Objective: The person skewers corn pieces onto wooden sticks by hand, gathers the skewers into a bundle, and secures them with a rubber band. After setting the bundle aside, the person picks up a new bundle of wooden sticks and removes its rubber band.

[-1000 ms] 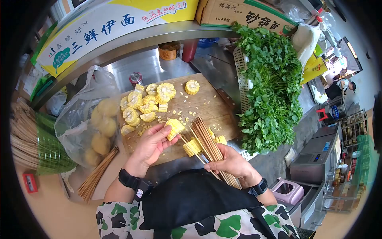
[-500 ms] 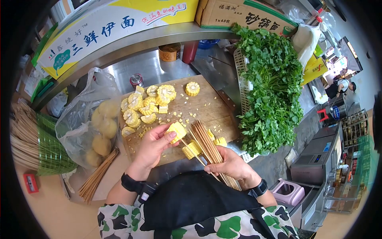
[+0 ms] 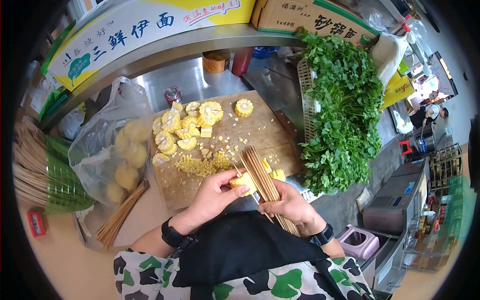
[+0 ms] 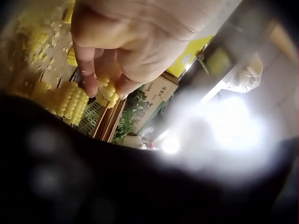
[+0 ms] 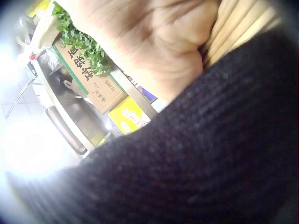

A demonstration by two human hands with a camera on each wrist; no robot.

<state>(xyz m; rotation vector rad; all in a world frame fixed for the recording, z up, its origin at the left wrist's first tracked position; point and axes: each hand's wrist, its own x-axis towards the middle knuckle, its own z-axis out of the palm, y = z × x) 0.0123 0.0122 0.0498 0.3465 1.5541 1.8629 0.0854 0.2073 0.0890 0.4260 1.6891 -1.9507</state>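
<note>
My left hand [image 3: 212, 197] pinches a corn piece [image 3: 243, 184] between thumb and fingers, beside the skewers' upper part. In the left wrist view the left hand [image 4: 135, 37] holds a corn piece [image 4: 108, 92], with another corn piece [image 4: 74, 103] close by. My right hand [image 3: 290, 205] grips a bundle of wooden skewers [image 3: 261, 175], tips pointing away from the body; one thinner stick stands apart, towards the left hand. The right wrist view shows the right hand's [image 5: 159, 37] palm against the skewers [image 5: 238, 25]. Cut corn [image 3: 170, 121] and loose kernels lie on the wooden board [image 3: 260, 125].
Left of the board are a plastic bag [image 3: 82, 145] of round yellow items and a loose skewer bundle [image 3: 122, 215]. A white basket [image 3: 306, 85] with leafy greens [image 3: 345, 115] stands right. Boxes [image 3: 150, 30] line the shelf. A person [image 3: 429, 114] is in the far background.
My left hand has moved down and right with its corn piece, to beside the skewers. Kernels that it covered on the board now show. The right hand keeps its grip almost in place.
</note>
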